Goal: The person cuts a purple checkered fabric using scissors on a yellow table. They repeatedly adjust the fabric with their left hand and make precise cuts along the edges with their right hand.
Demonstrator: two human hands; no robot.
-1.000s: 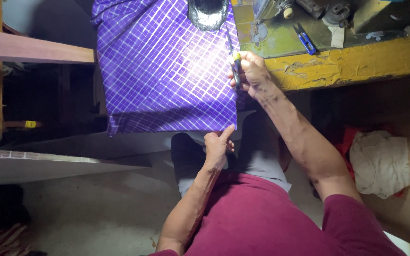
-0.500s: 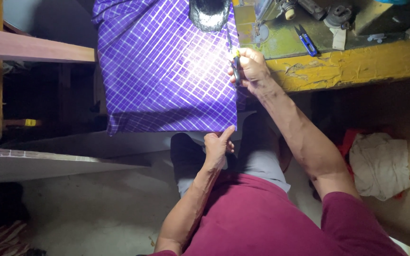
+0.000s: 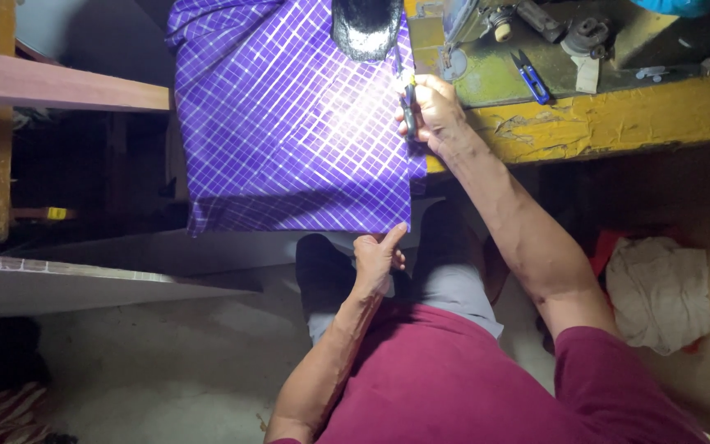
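A purple checked cloth (image 3: 289, 131) hangs flat over the edge of a yellow work table (image 3: 618, 123). My left hand (image 3: 378, 256) pinches the cloth's lower right corner, thumb pointing up. My right hand (image 3: 431, 111) grips the cloth's right edge higher up, together with a small dark tool with a yellow tip (image 3: 409, 105). A dark lamp head (image 3: 365, 25) shines on the cloth from above.
A sewing machine part (image 3: 474, 20) and blue thread snips (image 3: 530, 76) lie on the table top. A white rag (image 3: 659, 292) lies on the floor at the right. A wooden plank (image 3: 59, 86) and a grey board (image 3: 67, 284) stand at the left.
My right hand has slid a little up along the cloth's right edge. My left hand has kept its hold on the lower corner.
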